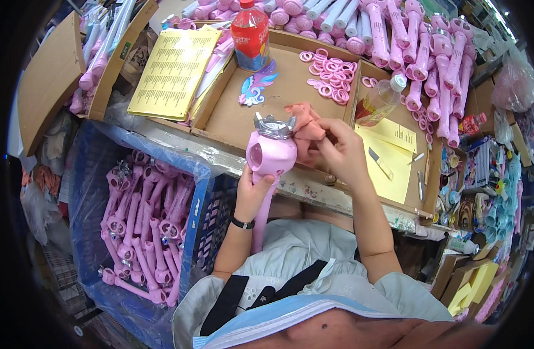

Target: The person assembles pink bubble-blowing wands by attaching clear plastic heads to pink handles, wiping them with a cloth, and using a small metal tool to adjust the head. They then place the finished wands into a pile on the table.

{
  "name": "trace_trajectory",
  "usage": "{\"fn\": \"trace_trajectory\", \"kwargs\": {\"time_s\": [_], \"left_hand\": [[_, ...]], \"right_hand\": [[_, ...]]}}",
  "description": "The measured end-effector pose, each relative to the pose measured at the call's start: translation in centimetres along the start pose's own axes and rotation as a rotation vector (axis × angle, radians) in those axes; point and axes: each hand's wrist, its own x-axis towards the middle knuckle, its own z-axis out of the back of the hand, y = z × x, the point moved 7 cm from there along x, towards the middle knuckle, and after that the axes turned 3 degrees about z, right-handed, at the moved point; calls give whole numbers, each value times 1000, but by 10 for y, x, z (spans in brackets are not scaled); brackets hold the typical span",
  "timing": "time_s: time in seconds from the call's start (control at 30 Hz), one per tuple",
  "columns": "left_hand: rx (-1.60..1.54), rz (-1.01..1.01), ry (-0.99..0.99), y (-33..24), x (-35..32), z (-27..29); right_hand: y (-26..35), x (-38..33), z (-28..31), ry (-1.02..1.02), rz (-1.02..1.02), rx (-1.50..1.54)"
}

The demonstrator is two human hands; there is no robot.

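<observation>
Upright in my left hand (251, 195) is a pink toy wand (271, 152), its handle gripped just below the round head. A silver crown (274, 126) tops that head, which has a round opening in its side. My right hand (344, 152) pinches a salmon-coloured cloth (306, 132) beside the crown; whether the cloth touches it I cannot tell. Behind the wand, a purple and blue winged cut-out (258, 84) lies in a shallow cardboard tray (220, 125). Pink rings (331, 75) are heaped in the tray's far right part.
At the left, a blue crate (191, 232) holds many crowned pink wands (142, 227). A red-labelled bottle (251, 35), a clear bottle (380, 102) and yellow sheets (174, 72) stand or lie around the tray. A utility knife (381, 163) rests on yellow paper. More pink wands (418, 46) are piled behind.
</observation>
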Motion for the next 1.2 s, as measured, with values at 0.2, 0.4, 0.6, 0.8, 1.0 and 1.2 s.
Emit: {"fn": "trace_trajectory", "kwargs": {"time_s": [0.2,0.4,0.6,0.8,1.0,1.2], "left_hand": [[34,7,34,1,1,-2],[-101,33,53,-1,5,3],[279,-185,-91,-25,-11,-6],[115,-128,71,-42,-36,-39],[385,-333,286,-64,-47,-63],[584,-517,225,-57,-55,-80]], "right_hand": [[12,-17,-31,71,326,-49],[-34,-10,8,95,157,-652],[9,-20,2,-106,214,34],[12,-47,-36,95,-124,1023],[23,-58,-16,316,-152,1135],[20,-66,-6,314,-164,1149]]}}
